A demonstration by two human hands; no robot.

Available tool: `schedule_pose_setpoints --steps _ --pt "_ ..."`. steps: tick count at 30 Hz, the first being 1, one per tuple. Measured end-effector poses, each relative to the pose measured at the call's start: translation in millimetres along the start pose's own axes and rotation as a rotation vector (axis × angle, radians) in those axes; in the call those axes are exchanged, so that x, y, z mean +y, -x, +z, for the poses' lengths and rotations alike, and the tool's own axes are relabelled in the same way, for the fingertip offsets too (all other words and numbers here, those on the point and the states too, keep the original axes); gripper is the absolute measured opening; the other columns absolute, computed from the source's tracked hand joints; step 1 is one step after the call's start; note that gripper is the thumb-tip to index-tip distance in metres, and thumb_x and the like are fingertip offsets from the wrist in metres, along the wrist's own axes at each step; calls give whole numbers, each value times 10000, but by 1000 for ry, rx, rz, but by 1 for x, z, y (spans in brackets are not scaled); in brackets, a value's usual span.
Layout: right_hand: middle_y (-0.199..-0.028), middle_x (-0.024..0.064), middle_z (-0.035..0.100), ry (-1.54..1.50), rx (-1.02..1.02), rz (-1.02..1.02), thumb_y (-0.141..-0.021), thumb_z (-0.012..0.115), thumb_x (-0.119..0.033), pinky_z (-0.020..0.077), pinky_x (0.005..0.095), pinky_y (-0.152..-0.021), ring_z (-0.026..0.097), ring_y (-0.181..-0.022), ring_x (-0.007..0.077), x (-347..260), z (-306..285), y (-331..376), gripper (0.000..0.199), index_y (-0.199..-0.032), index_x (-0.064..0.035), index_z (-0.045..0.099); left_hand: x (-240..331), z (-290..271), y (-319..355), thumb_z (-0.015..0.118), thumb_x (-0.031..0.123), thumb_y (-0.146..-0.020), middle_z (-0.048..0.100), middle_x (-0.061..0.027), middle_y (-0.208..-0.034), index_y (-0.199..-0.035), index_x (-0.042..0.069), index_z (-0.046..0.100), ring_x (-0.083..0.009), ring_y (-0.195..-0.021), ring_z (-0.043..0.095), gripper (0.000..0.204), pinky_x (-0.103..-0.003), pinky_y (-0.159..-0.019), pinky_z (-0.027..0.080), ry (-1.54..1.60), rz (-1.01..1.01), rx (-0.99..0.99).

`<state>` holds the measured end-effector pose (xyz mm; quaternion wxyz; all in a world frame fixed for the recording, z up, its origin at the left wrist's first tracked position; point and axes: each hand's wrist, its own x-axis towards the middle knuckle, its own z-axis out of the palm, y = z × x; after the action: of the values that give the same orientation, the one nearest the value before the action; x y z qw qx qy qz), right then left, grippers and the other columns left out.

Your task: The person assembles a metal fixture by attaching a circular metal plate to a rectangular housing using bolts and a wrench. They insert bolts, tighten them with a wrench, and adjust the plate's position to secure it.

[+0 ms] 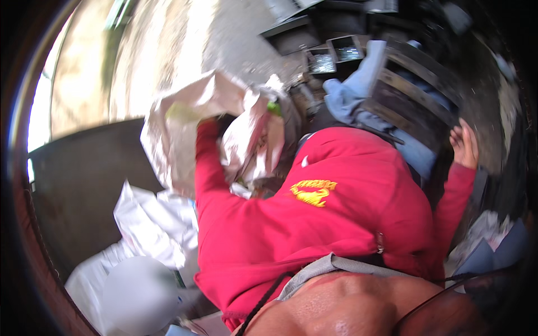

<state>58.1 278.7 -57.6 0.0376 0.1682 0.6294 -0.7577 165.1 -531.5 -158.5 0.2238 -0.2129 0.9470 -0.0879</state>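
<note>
My left arm in its red sleeve (208, 162) reaches down into a large crumpled white sack (174, 140) with a wide mouth. The left hand is out of sight inside the sack, so its fingers and anything in them are hidden. Off to the right, my right hand (465, 144) is raised beside a dark slatted frame (414, 84). Its fingers are loosely bent and apart, with nothing visible in them. A light blue cloth (358, 84) lies against the frame's left side. Something small and green (273, 107) shows at the sack's right edge.
Two small open boxes with shiny contents, one of them a tray (320, 60), stand at the far side among dark bins (291, 35). More white bags (154, 224) lie at the lower left, beside a dark panel (95, 185). Crumpled plastic (485, 229) sits at the right.
</note>
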Motion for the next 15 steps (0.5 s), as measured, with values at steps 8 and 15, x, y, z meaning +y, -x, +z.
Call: schedule_pose_setpoints --steps 8,15 --pt "-932 47 673 -4 10 -163 -930 561 -239 513 224 -719 642 -827 112 -26 6 -6 262 -1113 -68 638 23 -212 63 758 259 -668 649 -165 -1021 -1139 -33 553 -247 -928 628 591 -359 -803 497 451 317 217" --pt "-1093 123 646 -197 -581 -62 -903 577 -322 509 269 -763 630 -984 172 -38 72 14 427 -1184 -1 562 107 -360 212 619 48 -810 517 -203 -1236 -1324 -27 372 -283 -1071 563 575 -379 -905 468 969 800 470"
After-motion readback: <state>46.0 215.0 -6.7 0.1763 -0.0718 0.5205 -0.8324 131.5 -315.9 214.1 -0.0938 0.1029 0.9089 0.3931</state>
